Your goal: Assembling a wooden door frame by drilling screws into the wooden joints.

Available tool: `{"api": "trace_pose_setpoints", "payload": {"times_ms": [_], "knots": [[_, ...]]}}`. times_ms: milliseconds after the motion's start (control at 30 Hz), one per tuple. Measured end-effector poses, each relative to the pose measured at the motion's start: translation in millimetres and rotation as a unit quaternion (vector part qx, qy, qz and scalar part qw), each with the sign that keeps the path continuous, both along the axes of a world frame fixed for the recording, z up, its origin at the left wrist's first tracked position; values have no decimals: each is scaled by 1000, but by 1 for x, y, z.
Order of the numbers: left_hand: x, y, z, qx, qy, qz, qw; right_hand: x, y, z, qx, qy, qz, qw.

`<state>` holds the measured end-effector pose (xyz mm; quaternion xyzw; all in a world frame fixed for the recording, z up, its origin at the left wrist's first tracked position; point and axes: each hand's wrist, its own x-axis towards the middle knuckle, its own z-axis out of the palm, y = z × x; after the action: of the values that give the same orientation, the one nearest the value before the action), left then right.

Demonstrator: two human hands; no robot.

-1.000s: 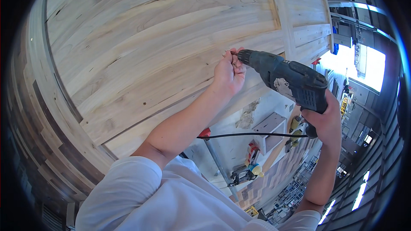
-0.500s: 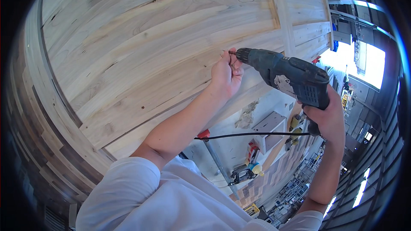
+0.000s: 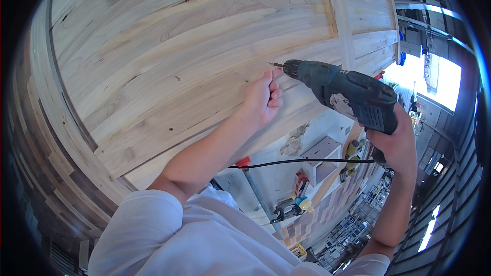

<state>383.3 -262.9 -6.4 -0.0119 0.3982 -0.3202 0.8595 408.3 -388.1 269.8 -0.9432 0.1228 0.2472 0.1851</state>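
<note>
No packages, signs or screens legible. One worn, pale label patch (image 3: 341, 106) on the dark green drill's (image 3: 353, 94) side.

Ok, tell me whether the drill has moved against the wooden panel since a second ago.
Cannot tell. The drill and left hand sit about where they did against the wooden panel, near its vertical batten; the head camera shifted.

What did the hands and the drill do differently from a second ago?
Very little changed. The left hand stays closed by the bit at the tip of the dark green drill, and the right hand keeps hold of the drill's grip. Hands and drill sit only a touch lower in the picture, likely from the head moving. The bit still points at the pale wooden panel, and the black cord hangs below as before.
</note>
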Motion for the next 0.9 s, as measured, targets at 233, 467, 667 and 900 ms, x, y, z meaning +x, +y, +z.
{"api": "trace_pose_setpoints", "payload": {"times_ms": [233, 467, 667, 900], "knots": [[12, -19, -4, -101, -3, 124, 987, -6, 0, 2, 11, 1, -3, 1000], [7, -26, -4, -107, -4, 130, 986, -9, -8, 1, 13, 4, -20, 1000], [4, -27, -8, -101, 7, 103, 990, 0, 1, -1, -45, 30, 27, 998], [-54, 21, 10, 240, -44, -21, 970, -25, -16, 21, -55, -88, 71, 992]]}}
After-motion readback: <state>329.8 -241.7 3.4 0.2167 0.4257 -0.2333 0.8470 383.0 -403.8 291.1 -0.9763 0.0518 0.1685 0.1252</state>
